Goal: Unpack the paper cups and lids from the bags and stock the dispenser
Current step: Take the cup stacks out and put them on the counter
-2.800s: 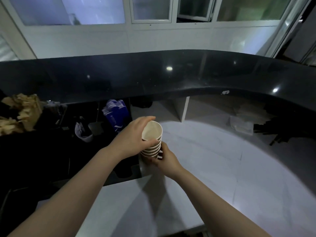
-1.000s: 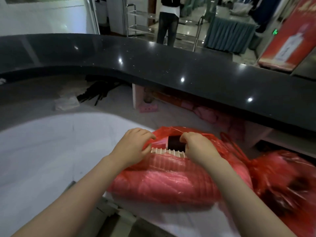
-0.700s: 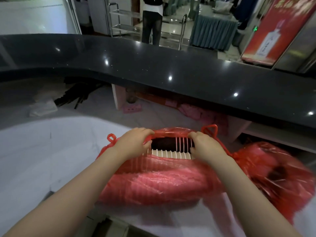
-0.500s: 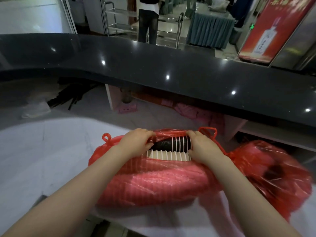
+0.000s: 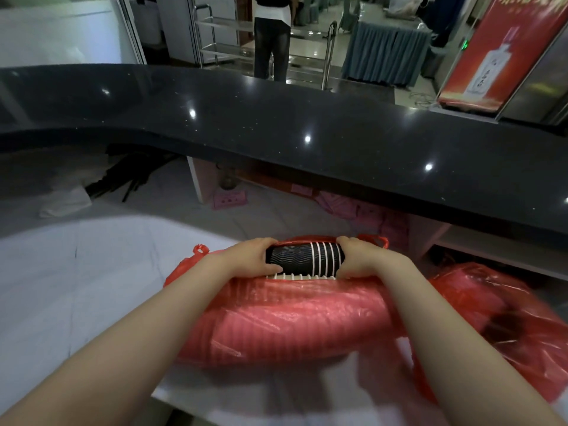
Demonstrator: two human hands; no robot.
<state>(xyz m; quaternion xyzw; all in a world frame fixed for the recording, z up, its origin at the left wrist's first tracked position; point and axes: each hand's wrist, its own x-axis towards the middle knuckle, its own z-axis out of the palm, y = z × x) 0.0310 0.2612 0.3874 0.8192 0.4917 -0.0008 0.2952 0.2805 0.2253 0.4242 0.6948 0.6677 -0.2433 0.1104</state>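
Nearest us, both forearms reach forward over the white counter and the red bag lying on it. At the bag's far mouth, our left hand curls around the left end of a black cup stack; our right hand grips the right end. The stack lies sideways, half out of the bag. We judge the lift goes best with the stack held level and squeezed endwise, so no cups slip apart. Beyond runs the black bar top.
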